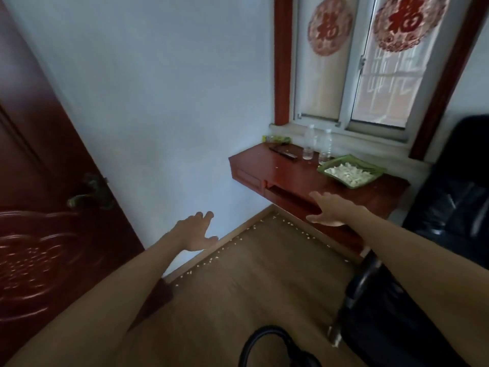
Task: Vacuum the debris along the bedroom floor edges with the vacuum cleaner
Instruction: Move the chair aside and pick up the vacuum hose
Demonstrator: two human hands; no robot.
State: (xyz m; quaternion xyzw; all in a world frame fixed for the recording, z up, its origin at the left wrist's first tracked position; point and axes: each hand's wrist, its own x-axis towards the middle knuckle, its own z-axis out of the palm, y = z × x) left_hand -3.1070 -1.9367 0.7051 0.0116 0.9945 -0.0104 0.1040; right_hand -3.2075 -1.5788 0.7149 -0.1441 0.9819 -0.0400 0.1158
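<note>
Both hands are out in front of me, bare and holding nothing. Left hand (194,233) is spread loose, fingers relaxed and pointing at the white wall (158,102), thumb out to the right; whether it touches the wall I cannot tell. Right hand (326,211) is flat and open, fingers straight, in front of the front edge of the red wall-mounted desk (291,176); contact unclear, frame is soft.

Debris (211,260): small white bits in a line on the wood floor (251,287), tight along the baseboard under the wall, running up to the corner, then turning and continuing along the floor edge below the desk. All of it lies on the floor, ahead of me, between the two arms.

Vacuum cleaner: only a black looped tube (267,330) shows at the bottom edge, close to me and well apart from the debris; I cannot tell for sure that it belongs to the vacuum. Neither hand is near it.

On the desk: green tray (377,169) with white pieces in it, two clear bottles (308,147) behind it, and a dark flat thing (283,152), too blurred to name. Window (370,88) above has two round red paper cutouts (329,26). Dark red door (39,207) stands on the left with its handle (91,193). Black chair (449,207) fills the right side.
</note>
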